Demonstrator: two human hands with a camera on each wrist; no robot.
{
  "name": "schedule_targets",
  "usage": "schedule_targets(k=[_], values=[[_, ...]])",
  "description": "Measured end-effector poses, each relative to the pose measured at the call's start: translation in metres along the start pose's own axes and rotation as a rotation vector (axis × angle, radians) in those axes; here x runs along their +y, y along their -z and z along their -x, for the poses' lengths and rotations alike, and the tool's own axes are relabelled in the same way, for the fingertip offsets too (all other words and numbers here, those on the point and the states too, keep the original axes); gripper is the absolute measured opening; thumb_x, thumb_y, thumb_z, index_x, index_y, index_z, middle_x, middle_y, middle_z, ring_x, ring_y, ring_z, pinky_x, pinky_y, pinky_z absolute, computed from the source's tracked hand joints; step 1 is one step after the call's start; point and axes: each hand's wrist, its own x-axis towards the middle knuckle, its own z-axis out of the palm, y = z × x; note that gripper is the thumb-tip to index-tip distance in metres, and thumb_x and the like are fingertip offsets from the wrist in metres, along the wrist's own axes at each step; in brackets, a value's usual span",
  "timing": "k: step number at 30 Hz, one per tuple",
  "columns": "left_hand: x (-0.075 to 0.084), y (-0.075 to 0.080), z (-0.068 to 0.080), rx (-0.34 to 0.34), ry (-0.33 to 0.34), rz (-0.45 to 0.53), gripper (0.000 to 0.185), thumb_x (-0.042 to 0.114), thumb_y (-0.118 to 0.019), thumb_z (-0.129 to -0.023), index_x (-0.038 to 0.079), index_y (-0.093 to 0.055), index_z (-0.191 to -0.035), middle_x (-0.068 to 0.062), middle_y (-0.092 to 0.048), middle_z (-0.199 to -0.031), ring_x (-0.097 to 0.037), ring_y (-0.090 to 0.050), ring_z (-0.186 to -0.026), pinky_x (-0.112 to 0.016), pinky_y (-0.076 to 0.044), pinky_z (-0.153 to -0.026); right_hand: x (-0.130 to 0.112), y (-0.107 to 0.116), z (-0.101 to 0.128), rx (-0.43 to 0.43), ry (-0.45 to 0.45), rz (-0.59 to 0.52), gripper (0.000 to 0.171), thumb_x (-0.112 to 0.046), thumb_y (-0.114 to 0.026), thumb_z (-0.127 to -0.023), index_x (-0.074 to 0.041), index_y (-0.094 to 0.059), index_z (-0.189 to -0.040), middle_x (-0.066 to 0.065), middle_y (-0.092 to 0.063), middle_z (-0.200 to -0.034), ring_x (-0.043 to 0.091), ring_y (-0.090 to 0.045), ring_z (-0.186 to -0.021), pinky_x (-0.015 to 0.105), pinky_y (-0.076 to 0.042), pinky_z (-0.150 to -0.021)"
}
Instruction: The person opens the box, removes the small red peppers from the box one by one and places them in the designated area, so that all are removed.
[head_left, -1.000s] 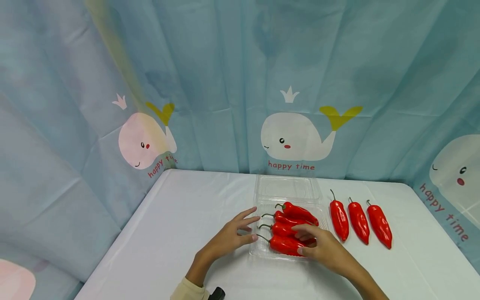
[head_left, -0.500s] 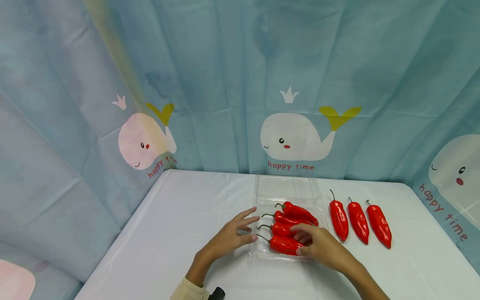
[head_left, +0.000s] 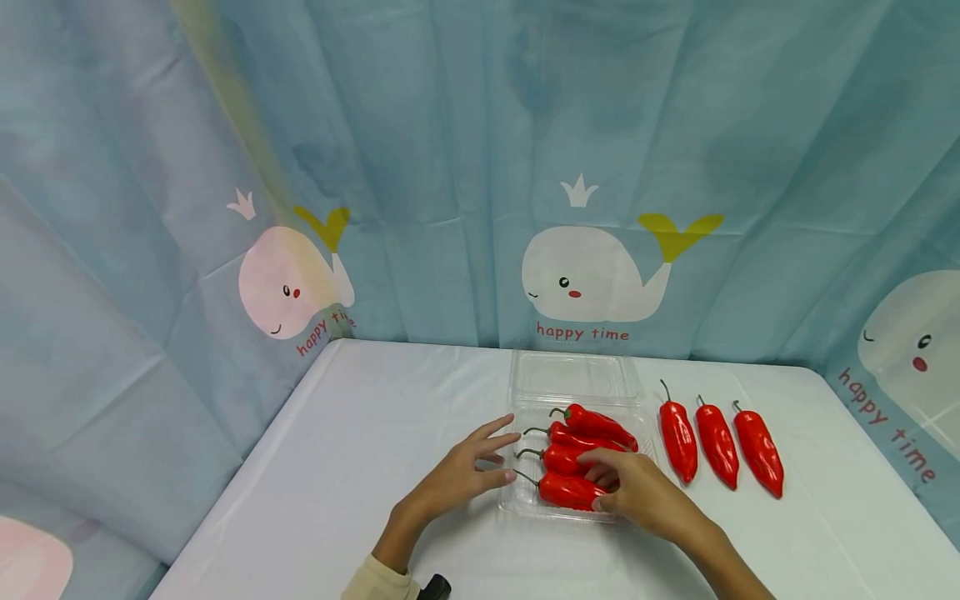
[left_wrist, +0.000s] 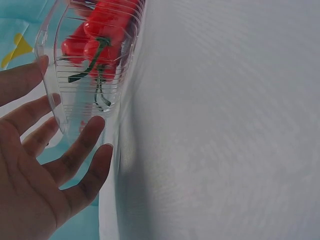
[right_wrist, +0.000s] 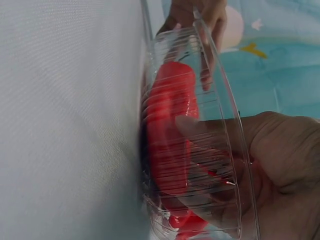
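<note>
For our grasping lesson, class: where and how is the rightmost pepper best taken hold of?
Probably the middle of the rightmost pepper, from above, pinching across its width. It lies on its side, with a gap to the neighbouring pepper; its body tapers toward the viewer, and the thin stem looks a weak hold.

A light blue curtain (head_left: 450,125) hangs in folds behind the white table (head_left: 375,417) and along both its sides. Printed on it is a white whale (head_left: 592,275) with a yellow forked tail (head_left: 677,243), a small crown (head_left: 579,193) above and red words (head_left: 582,332), "happy time", below. A second whale (head_left: 273,283), pinkish, sits to the left; a third whale (head_left: 917,342) is cut by the right edge of the head view. A yellowish streak (head_left: 225,92) runs down the left part of the curtain, and a pale pink shape (head_left: 32,562) shows at the lower left.
</note>
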Motion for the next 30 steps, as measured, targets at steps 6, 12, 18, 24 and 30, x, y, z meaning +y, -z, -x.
schedule_targets(k=[6, 12, 18, 24, 30], values=[[0.0002, 0.0000, 0.0003, 0.003, 0.003, -0.006, 0.058, 0.031, -0.069, -0.103, 0.014, -0.055, -0.156, 0.001, -0.030, -0.174, -0.030, -0.065, -0.129, -0.043, -0.059, -0.096, 0.0012, -0.0008, -0.0011, -0.001, 0.000, 0.014, 0.053, -0.001, -0.089, -0.079, -0.007, -0.073, -0.130, 0.000, -0.074, -0.102, 0.019, -0.068, -0.093, 0.030, -0.062, -0.076], [-0.0002, -0.0001, 0.0002, 0.002, 0.008, 0.004, 0.058, 0.031, -0.069, -0.102, 0.014, -0.055, -0.156, 0.003, -0.030, -0.174, -0.030, -0.064, -0.130, -0.041, -0.059, -0.095, 0.0016, -0.0005, -0.0016, -0.002, 0.008, 0.024, 0.054, -0.001, -0.090, -0.079, -0.007, -0.073, -0.129, -0.001, -0.073, -0.101, 0.019, -0.068, -0.093, 0.030, -0.062, -0.077], [-0.0002, -0.0002, -0.0005, 0.005, 0.005, -0.003, 0.058, 0.032, -0.070, -0.102, 0.014, -0.056, -0.155, 0.002, -0.031, -0.174, -0.029, -0.065, -0.129, -0.040, -0.060, -0.094, 0.0023, -0.0010, -0.0001, 0.012, 0.004, 0.025, 0.052, -0.002, -0.089, -0.079, -0.007, -0.073, -0.129, 0.000, -0.074, -0.102, 0.019, -0.068, -0.093, 0.029, -0.062, -0.075], [-0.0004, -0.0005, -0.0008, 0.004, 0.007, 0.001, 0.058, 0.031, -0.070, -0.102, 0.014, -0.056, -0.156, 0.006, -0.031, -0.173, -0.029, -0.064, -0.129, -0.040, -0.060, -0.094, 0.0015, -0.0016, 0.0024, 0.033, -0.015, 0.051, 0.050, -0.002, -0.088, -0.081, -0.009, -0.074, -0.128, 0.000, -0.076, -0.105, 0.019, -0.069, -0.095, 0.032, -0.064, -0.077], [-0.0001, -0.0001, -0.0003, 0.004, 0.009, 0.003, 0.057, 0.029, -0.069, -0.102, 0.014, -0.056, -0.155, 0.006, -0.031, -0.174, -0.030, -0.064, -0.129, -0.041, -0.060, -0.094, 0.0003, 0.0002, 0.0043, 0.058, 0.002, 0.082, 0.045, -0.003, -0.086, -0.083, -0.011, -0.075, -0.126, -0.001, -0.077, -0.107, 0.019, -0.070, -0.097, 0.033, -0.064, -0.080]])
